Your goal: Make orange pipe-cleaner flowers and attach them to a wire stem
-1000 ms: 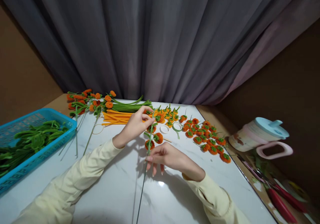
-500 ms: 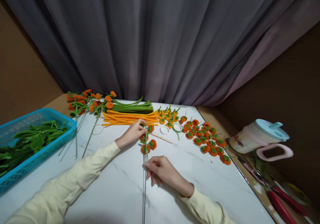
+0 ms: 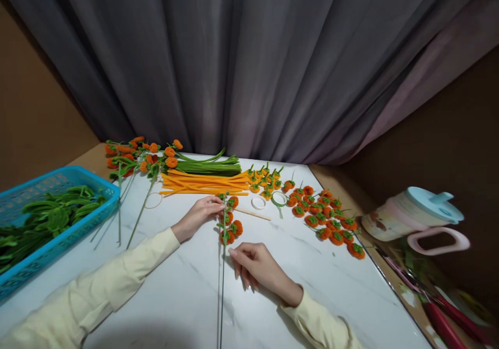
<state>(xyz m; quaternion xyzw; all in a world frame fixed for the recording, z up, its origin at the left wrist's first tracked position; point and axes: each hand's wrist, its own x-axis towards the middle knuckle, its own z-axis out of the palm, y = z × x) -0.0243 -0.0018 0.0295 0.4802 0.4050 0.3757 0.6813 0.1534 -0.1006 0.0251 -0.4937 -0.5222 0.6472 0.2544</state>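
A branch of fuzzy orange pipe-cleaner flowers [image 3: 236, 228] with green bases stands over the middle of the table, on a long thin stem [image 3: 222, 297] that runs toward me. My left hand [image 3: 199, 215] pinches the branch near its top. Just right of the stem, below the lowest flowers, is my right hand [image 3: 260, 270]. Its thumb and forefinger come together in a pinch, the other fingers curled; whatever may be between the tips is too small to make out.
A blue basket [image 3: 83, 175] of green leaves stands at left. Finished orange stems [image 3: 169, 156], green pipe cleaners [image 3: 210, 168] and orange pipe cleaners [image 3: 202, 183] lie behind. Rightward are loose flower heads [image 3: 335, 224], tape rolls [image 3: 259, 202], a lidded cup [image 3: 405, 214] and red-handled pliers [image 3: 442, 320].
My right hand's fingertips have come slightly away from the stem. My left hand has shifted a little left and down, still at the top of the branch.
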